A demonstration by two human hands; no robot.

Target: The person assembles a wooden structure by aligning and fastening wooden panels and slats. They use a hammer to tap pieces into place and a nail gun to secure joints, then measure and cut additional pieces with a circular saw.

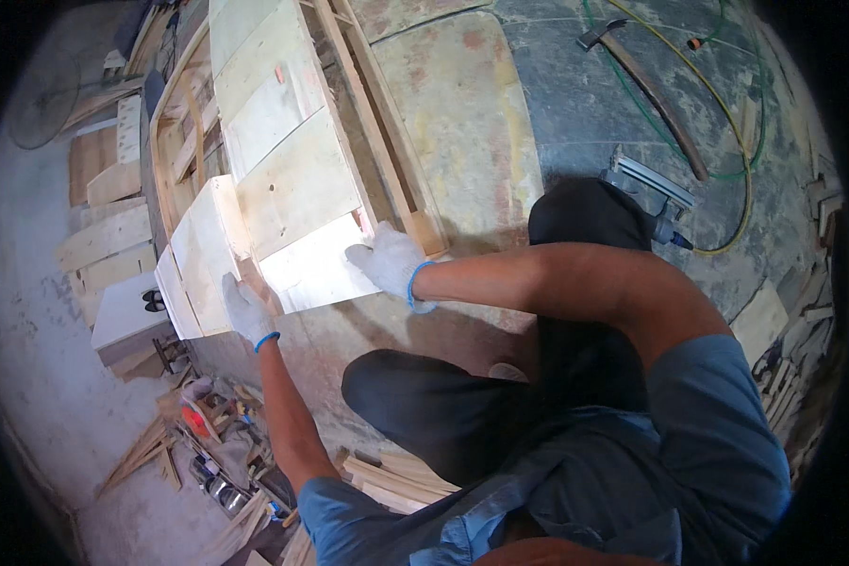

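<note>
White knitted work gloves with blue cuffs cover both my hands. A pale plywood panel lies at the near end of a long wooden frame, beside other plywood panels that cover it. My left hand grips the near left corner of that panel, next to a raised, angled plywood piece. On its right edge my right hand is closed, thumb over the top face and fingers toward the frame's rail. The undersides of both grips are hidden.
To the right lie a hammer, a nail gun and a yellow air hose. Tools and wood scraps are heaped at lower left. Wood strips lie by my legs. A white box and a fan stand left.
</note>
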